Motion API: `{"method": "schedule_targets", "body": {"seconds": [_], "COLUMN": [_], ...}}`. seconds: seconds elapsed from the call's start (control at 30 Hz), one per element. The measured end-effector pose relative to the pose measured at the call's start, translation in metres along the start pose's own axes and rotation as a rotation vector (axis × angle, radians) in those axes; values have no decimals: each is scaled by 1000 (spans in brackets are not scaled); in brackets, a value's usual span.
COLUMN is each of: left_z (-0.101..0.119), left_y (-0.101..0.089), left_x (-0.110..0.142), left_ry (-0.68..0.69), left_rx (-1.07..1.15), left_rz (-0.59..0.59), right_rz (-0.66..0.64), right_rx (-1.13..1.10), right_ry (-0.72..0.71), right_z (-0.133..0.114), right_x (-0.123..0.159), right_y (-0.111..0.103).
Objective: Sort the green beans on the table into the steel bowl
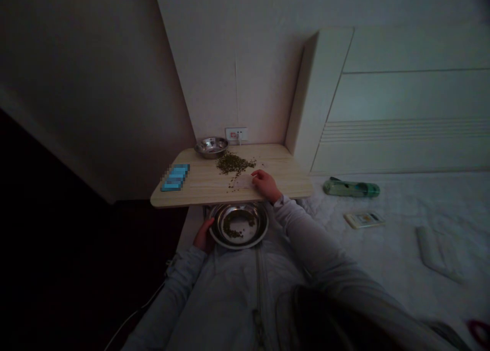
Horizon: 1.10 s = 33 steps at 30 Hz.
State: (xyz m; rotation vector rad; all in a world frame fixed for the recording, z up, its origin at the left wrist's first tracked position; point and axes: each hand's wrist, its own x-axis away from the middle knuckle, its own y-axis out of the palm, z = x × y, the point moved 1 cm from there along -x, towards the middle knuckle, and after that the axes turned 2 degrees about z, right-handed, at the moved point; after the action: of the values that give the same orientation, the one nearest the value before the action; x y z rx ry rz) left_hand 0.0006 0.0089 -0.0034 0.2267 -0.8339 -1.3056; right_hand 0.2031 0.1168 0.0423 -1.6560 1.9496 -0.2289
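Along the near edge of the pale wooden board [268,159], the right hand [266,185] rests with fingers curled narrow, fingertips down on the board; it holds nothing that can be made out, though a tiny pinched bean can't be ruled out at this size; the pile of green beans [233,163] lies ahead of it and to its left, just beyond the fingertips, its long axis slanting across the middle of the board from the far left towards the right; a few stray beans trail from the pile towards the near edge; the right hand is clearly nearer the pile than the left; the left hand [202,237] sits below the board's near edge, closed on the left rim of a wide steel bowl [245,244] held against the person's front; loose green beans [233,227] lie in that bowl; a smaller steel bowl [210,147] stands at the far edge near the left corner, below a wall socket [236,133]; a pixelated blue object [175,177] lies at the left end; on the bed [401,284] to the right lie a green bottle [351,189], a flat packet [363,219] and a folded white cloth [434,254].
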Motion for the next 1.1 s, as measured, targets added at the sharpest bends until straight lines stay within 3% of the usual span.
{"method": "schedule_targets", "body": {"seconds": [1.1], "left_z": [-1], "left_y": [-2], "left_x": [-1], "left_ry": [-32], "left_rx": [-51], "left_rz": [-41], "right_rz": [-193], "right_rx": [-17], "right_ry": [5], "right_z": [-5], "right_x": [4], "right_y": [-1]}}
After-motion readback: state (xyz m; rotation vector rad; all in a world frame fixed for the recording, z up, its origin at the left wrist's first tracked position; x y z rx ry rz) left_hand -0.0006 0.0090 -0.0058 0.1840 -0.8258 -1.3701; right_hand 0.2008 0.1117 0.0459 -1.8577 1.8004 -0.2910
